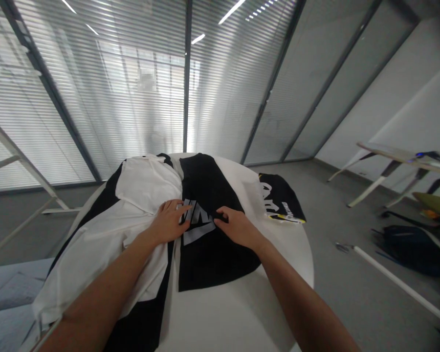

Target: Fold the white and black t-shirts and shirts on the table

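Note:
A black piece of clothing (214, 266) with a grey letter print lies flat on a white, round-edged table (220, 318). My left hand (170, 222) rests on its left edge, palm down with fingers spread, over the border with a white garment. On the right of the print is my right hand (238, 227), fingers bent, thumb and forefinger apart, touching the black cloth. The white garment (146, 186), loosely spread and wrinkled, covers the table's left side, with more black fabric (139, 325) beneath it.
A folded black cloth (282, 198) with white lettering and a yellow edge lies at the table's right rim. A white metal frame (18, 151) stands left, above white sheets or boards (14, 288). On the right floor are a white pole (396, 278) and a dark bag (410, 249).

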`<act>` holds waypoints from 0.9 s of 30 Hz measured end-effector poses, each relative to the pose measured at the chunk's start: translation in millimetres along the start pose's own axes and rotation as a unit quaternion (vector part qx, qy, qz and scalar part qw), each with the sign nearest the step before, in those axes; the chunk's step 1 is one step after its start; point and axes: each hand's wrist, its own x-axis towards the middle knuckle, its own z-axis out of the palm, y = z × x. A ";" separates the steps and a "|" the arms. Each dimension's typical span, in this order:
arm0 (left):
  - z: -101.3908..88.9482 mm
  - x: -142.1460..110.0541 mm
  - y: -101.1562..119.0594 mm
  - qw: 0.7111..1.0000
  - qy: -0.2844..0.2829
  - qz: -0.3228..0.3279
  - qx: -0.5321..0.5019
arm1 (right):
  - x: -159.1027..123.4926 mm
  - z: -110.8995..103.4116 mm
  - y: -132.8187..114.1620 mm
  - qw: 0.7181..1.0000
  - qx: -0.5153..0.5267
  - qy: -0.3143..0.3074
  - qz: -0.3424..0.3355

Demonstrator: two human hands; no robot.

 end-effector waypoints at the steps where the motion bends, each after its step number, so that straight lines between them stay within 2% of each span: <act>1: -2.0 0.2 1.8 1.000 0.001 0.004 -0.006 | -0.6 0.9 -1.6 1.000 0.014 -0.006 -0.005; 9: -8.9 0.1 16.2 0.988 -0.047 0.052 -0.140 | -3.2 6.8 -7.9 0.990 0.127 -0.040 -0.040; 14: -6.1 2.4 20.3 0.982 -0.038 0.057 -0.178 | -4.0 8.2 -12.5 0.966 0.244 -0.067 -0.059; 17: -7.6 4.4 20.1 0.981 -0.038 0.041 -0.184 | -5.5 7.7 -14.5 0.956 0.269 -0.077 -0.087; 21: -11.1 5.3 18.1 0.978 -0.029 0.011 -0.208 | -9.1 3.5 -16.1 0.958 0.235 -0.099 -0.129; 25: -14.8 5.6 14.7 0.974 -0.003 -0.047 -0.220 | -10.2 -3.8 -14.4 0.983 0.100 -0.082 -0.129; 27: -16.4 6.0 12.6 0.971 0.001 -0.075 -0.228 | -10.0 -6.6 -13.2 0.987 0.033 -0.094 -0.130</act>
